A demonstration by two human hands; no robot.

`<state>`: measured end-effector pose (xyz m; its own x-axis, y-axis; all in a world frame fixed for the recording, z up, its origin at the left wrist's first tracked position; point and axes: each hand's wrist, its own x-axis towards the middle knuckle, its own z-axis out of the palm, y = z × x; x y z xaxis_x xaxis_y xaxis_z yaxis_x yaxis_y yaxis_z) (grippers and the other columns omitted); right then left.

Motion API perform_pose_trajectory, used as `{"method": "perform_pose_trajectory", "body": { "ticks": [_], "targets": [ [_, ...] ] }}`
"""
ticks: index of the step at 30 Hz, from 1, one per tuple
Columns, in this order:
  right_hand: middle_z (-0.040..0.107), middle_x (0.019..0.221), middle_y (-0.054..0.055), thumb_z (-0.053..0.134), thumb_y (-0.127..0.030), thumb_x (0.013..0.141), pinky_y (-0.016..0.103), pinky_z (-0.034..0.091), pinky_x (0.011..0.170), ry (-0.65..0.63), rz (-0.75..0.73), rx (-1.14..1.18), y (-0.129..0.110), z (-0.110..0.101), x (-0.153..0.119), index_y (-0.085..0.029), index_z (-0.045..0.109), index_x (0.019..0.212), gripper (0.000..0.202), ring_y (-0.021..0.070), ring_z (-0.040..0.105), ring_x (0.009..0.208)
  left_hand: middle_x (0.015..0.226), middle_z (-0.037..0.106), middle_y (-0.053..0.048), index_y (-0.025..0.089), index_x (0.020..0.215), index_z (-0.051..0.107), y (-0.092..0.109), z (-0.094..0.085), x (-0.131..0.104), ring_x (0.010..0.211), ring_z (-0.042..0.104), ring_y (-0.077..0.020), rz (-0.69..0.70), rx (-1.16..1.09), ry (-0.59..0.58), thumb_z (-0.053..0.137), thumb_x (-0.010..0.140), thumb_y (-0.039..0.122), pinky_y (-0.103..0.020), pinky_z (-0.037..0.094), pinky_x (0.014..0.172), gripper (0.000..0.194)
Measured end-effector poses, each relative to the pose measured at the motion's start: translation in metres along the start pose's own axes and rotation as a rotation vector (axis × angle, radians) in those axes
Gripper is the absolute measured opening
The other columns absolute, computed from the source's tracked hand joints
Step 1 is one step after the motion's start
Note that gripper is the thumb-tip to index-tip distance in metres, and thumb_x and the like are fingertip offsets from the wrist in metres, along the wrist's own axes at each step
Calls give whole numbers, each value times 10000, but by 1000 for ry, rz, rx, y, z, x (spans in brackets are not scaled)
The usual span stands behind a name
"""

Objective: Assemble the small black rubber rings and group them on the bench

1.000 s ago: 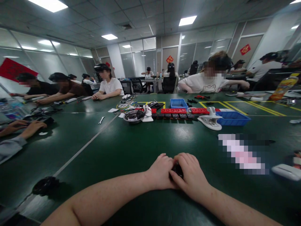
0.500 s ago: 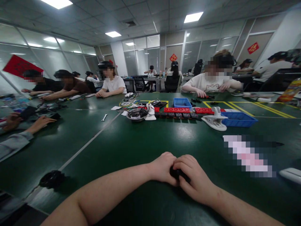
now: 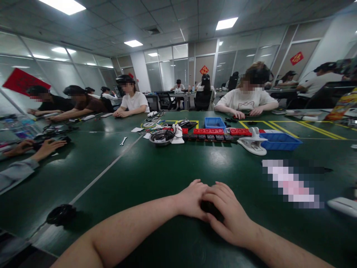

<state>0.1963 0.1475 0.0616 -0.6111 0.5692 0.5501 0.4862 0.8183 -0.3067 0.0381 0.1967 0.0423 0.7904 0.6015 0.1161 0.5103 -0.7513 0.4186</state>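
Near the front of the green table [image 3: 167, 171], my two hands meet around a small, dark, rounded object [image 3: 212, 209]. Its kind cannot be made out, since the fingers cover most of it. My left hand [image 3: 193, 199] is closed on the object's left side, its fingertips mostly hidden. From the right, my right hand [image 3: 230, 214] curves over it, thumb below and fingers across the top. A coil of black cable [image 3: 61, 214] lies far to the left of my hands.
Beyond my hands stand red power strips [image 3: 209, 131], a metal bowl [image 3: 161, 137], a white clip base [image 3: 253, 143] and a blue bin [image 3: 281, 142]. A wrench [image 3: 123, 141] lies left. A co-worker's hands [image 3: 47, 149] work at the left edge; other people sit around.
My right hand's fingers have shifted and loosened a little over the dark object. The co-worker across the table has lowered a hand to the tabletop. The view has moved slightly.
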Motion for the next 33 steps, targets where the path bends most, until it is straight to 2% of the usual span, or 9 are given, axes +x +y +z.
{"method": "perform_pose_trajectory", "body": {
  "ticks": [3, 6, 13, 19, 24, 29, 33],
  "targets": [
    [544, 898, 92, 512, -304, 745, 430, 382, 790, 20, 177, -105, 8, 5, 0, -160, 498, 917, 225, 227, 491, 839, 999, 546, -55, 177, 1085, 457, 7, 3, -3, 961, 500, -236, -42, 61, 85, 669, 548, 538, -488, 142, 1039, 681],
    [527, 839, 76, 516, -324, 762, 400, 394, 729, -2, 284, -169, 13, 10, 0, -158, 490, 860, 195, 214, 480, 781, 962, 547, -48, 172, 1061, 457, 12, 7, -4, 934, 505, -233, -103, 77, 127, 648, 547, 582, -491, 152, 1041, 684],
    [507, 782, 49, 529, -295, 757, 367, 383, 682, -43, 333, -196, 12, 11, 1, -170, 488, 805, 140, 197, 466, 733, 832, 543, -15, 184, 897, 499, 8, 8, -3, 867, 515, -208, -153, 109, 132, 647, 591, 489, -452, 245, 1006, 457],
    [522, 820, 58, 498, -195, 737, 366, 395, 696, -36, 227, -74, 8, 4, 2, -174, 504, 826, 92, 196, 473, 769, 786, 541, 3, 177, 819, 493, 1, 2, 0, 798, 524, -184, -52, 31, 38, 673, 598, 431, -371, 352, 892, 382],
    [535, 810, 48, 416, -107, 693, 368, 397, 738, -1, 38, 60, 6, 2, 1, -182, 528, 804, 175, 182, 492, 788, 772, 520, 18, 179, 714, 479, -6, 0, 2, 802, 510, -172, 24, 44, -15, 681, 601, 391, -328, 352, 855, 313],
    [541, 689, 7, 364, -75, 691, 398, 345, 863, -43, -121, 110, -1, -1, 2, -194, 506, 667, 186, 150, 514, 747, 834, 539, 13, 186, 769, 517, -11, 3, 2, 856, 506, -180, 64, 57, -28, 679, 602, 371, -338, 328, 876, 298],
    [574, 723, 1, 365, -88, 703, 424, 273, 949, -21, -165, 98, -5, -5, 1, -203, 526, 746, 203, 157, 528, 812, 895, 553, -6, 188, 825, 529, -8, 3, 0, 890, 508, -193, 73, 36, -14, 670, 615, 398, -359, 315, 893, 329]
  ]
}}
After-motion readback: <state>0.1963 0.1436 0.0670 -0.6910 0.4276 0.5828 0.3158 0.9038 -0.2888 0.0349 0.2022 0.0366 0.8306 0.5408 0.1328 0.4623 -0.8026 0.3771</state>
